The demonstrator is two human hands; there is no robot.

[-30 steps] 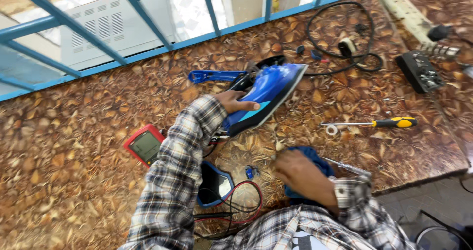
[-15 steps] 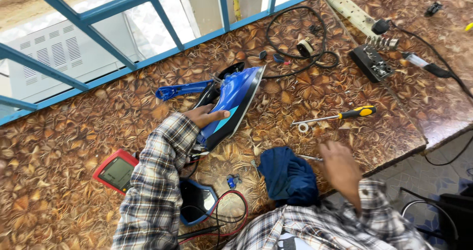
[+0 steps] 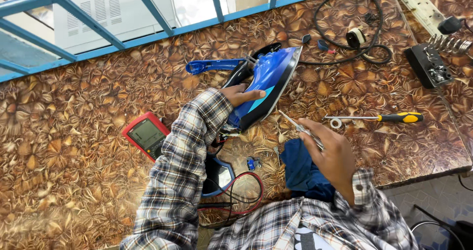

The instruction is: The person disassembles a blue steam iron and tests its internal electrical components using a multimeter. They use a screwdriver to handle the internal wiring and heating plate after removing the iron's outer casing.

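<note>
The left hand (image 3: pixel 242 95) lies flat on the blue clothes iron (image 3: pixel 268 82), fingers spread over its side and not closed around anything; it seems to press the iron down so that it does not slide on the bench (image 3: pixel 74 191). The iron lies on its side in the middle of the bench, its nose toward the far right and its metal soleplate edge facing right. A loose blue handle part (image 3: pixel 209 65) lies just beside it on the far left, so the iron looks partly taken apart.

The right hand (image 3: pixel 332 154) is near the iron on the right, with its grip closed on thin metal tweezers (image 3: pixel 298 127). The tips point to the far left, toward the lower edge of the iron, probably because a small part is there; what is between the tips I cannot tell. Under this hand lies a dark blue cloth (image 3: pixel 298 168).

A red multimeter (image 3: pixel 146 134) rests at the left, with red and black test leads (image 3: pixel 236 196) curling near the person's body, close enough to reach. A screwdriver with yellow and black handle (image 3: pixel 382 117) lies to the right of the hand, beside a small white ring. Far right, a black power cord (image 3: pixel 345 38) makes a loop, and a soldering stand (image 3: pixel 433 63) stands well apart.
</note>
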